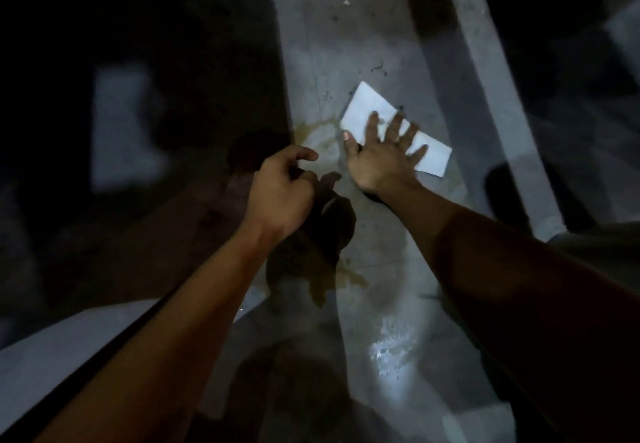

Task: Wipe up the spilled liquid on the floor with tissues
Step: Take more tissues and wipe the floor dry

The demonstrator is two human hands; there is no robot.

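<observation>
A white folded tissue lies flat on the grey floor. My right hand presses on it with fingers spread straight. A yellowish spilled liquid spreads just left of the tissue, and another patch of it shows nearer to me between my forearms. My left hand hovers above the floor left of the tissue, fingers loosely curled, holding nothing.
The scene is dim. A bright wet glare shines on the floor close to me. Dark blurred shapes stand at the left and right. A pale raised strip runs along the right of the floor.
</observation>
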